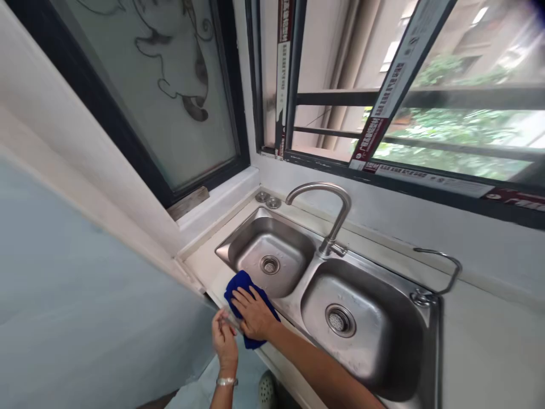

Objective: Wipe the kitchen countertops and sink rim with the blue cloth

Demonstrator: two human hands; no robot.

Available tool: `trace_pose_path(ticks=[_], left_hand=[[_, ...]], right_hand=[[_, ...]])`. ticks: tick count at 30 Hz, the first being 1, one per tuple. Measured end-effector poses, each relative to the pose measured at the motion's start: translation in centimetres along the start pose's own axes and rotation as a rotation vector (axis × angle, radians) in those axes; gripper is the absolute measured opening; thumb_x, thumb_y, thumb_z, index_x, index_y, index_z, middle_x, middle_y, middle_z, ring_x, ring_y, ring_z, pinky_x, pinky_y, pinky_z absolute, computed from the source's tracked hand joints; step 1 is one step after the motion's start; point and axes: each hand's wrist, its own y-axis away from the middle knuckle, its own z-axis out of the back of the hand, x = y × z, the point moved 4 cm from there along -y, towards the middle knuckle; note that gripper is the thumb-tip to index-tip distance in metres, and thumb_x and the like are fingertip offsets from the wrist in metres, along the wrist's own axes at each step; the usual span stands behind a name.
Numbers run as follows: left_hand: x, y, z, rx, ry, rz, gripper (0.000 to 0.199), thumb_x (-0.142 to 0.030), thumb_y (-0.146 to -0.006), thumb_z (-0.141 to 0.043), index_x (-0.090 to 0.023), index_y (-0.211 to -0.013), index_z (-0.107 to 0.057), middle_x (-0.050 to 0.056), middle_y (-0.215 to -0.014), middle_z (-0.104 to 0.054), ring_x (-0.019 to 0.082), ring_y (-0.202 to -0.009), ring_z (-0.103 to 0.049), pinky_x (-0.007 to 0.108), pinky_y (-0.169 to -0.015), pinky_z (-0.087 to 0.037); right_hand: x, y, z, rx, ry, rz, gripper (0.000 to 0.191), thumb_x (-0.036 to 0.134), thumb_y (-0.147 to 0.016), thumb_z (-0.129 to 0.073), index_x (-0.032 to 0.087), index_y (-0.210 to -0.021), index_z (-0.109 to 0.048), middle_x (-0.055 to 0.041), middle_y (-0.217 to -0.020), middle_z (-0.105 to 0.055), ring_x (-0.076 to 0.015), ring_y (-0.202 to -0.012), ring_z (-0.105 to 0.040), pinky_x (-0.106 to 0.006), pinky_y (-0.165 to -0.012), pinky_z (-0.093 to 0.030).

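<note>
Right hand: yours (pixel 252 314) is palm-down on the cloth, fingers stretched out and a bit apart, pressing on it rather than gripping it as far as I can see
Left hand: yours (pixel 225 339) is just beside the right one, fingers loosely curled and kinda blurry, so I can't tell if you've got anything pinched in there
Wrist: there's a shiny band (pixel 227 382) on your left one
Blue cloth: it's (pixel 239 279) under your right hand, on the front strip of the worktop (pixel 481 335) by the left bowl, top part right up at the sink's edge; can't really tell if the lower end hangs over the front
Left bowl: bare steel (pixel 293 255), round drain (pixel 269 265) in the bottom
Right bowl: also steel (pixel 361 346), its own drain (pixel 340 320), a few droplets around it
Faucet: tall curved one (pixel 346 199), standing behind the ridge between the bowls, spout arching off to your left
Back left corner: two small round metal pieces (pixel 273 203) sitting side by side on the worktop
Right end: a thin bent metal tube (pixel 455 272) rising from the sink's rim
Floor: a pale clog with holes (pixel 267 391) down below your hands
Windows: frosted pane (pixel 128 85) on your left, dark frames with printed tape (pixel 389 85) ahead
</note>
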Motion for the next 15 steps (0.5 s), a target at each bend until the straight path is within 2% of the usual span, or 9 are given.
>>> trace_pose_path(ticks=[2,5,7,8,10,12,14,15], left_hand=[[0.1,1.4,3.7,-0.037,-0.015,-0.014,0.032,-0.041,-0.093,-0.036,-0.025,-0.112,-0.058,0.010,-0.099,-0.073,0.016,-0.053,-0.061,0.036,-0.056,-0.059],[-0.8,2.3,11.4,-0.204,-0.124,-0.046,0.034,-0.049,-0.090,-0.042,-0.025,-0.106,-0.061,0.008,-0.092,-0.074,0.021,-0.067,-0.068,0.042,-0.068,-0.063],[-2.8,2.1,17.1,-0.371,-0.223,-0.064,0.042,-0.051,-0.087,-0.044,-0.019,-0.108,-0.061,0.012,-0.098,-0.074,0.028,-0.087,-0.071,0.051,-0.087,-0.061],[-4.1,1.9,19.8,-0.457,-0.268,-0.073,0.045,-0.050,-0.087,-0.044,-0.016,-0.113,-0.061,0.015,-0.109,-0.072,0.031,-0.099,-0.069,0.056,-0.098,-0.056],[-7.2,0.9,24.4,-0.598,-0.359,-0.135,0.047,-0.045,-0.090,-0.043,-0.016,-0.124,-0.058,0.015,-0.127,-0.066,0.032,-0.116,-0.063,0.058,-0.110,-0.047],[-10.3,-0.4,27.8,-0.796,-0.499,-0.348,0.050,-0.036,-0.090,-0.046,-0.015,-0.135,-0.051,0.017,-0.138,-0.060,0.032,-0.127,-0.058,0.056,-0.113,-0.044],[-12.0,-2.3,29.6,-0.879,-0.618,-0.625,0.060,-0.027,-0.086,-0.052,-0.012,-0.144,-0.041,0.021,-0.149,-0.050,0.034,-0.140,-0.046,0.060,-0.119,-0.036],[-12.2,-3.4,30.0,-0.884,-0.679,-0.739,0.067,-0.024,-0.084,-0.056,-0.011,-0.147,-0.037,0.022,-0.155,-0.042,0.036,-0.146,-0.036,0.063,-0.121,-0.029]], right_hand=[[0.2,0.7,-0.3,0.006,-0.021,0.024,0.069,0.028,-0.083,-0.048,0.014,-0.150,-0.037,-0.0105,-0.163,-0.030,-0.0269,-0.152,-0.017,-0.053,-0.126,-0.007],[0.6,2.3,-0.9,0.010,-0.046,0.066,0.072,0.022,-0.078,-0.048,0.013,-0.149,-0.039,-0.0114,-0.163,-0.029,-0.0282,-0.152,-0.018,-0.054,-0.127,-0.006],[0.8,3.7,-1.1,0.017,-0.061,0.107,0.074,0.019,-0.076,-0.047,0.013,-0.150,-0.039,-0.0114,-0.163,-0.029,-0.0288,-0.152,-0.019,-0.055,-0.127,-0.006],[0.9,4.4,-1.1,0.020,-0.067,0.124,0.075,0.018,-0.075,-0.047,0.013,-0.150,-0.039,-0.0114,-0.162,-0.030,-0.0286,-0.152,-0.019,-0.055,-0.127,-0.006],[0.8,6.2,-1.1,0.033,-0.071,0.153,0.077,0.016,-0.074,-0.046,0.015,-0.150,-0.038,-0.0102,-0.162,-0.030,-0.0274,-0.153,-0.019,-0.055,-0.128,-0.008],[0.6,8.0,-1.0,0.054,-0.066,0.185,0.080,0.015,-0.074,-0.045,0.019,-0.153,-0.033,-0.0074,-0.164,-0.028,-0.0262,-0.153,-0.018,-0.057,-0.127,-0.011],[0.3,9.6,-1.2,0.078,-0.056,0.210,0.084,0.015,-0.076,-0.044,0.024,-0.156,-0.024,-0.0039,-0.165,-0.023,-0.0258,-0.154,-0.016,-0.059,-0.127,-0.014],[0.1,10.1,-1.4,0.088,-0.052,0.208,0.086,0.016,-0.077,-0.045,0.026,-0.157,-0.018,-0.0024,-0.166,-0.020,-0.0260,-0.154,-0.016,-0.059,-0.127,-0.016]])
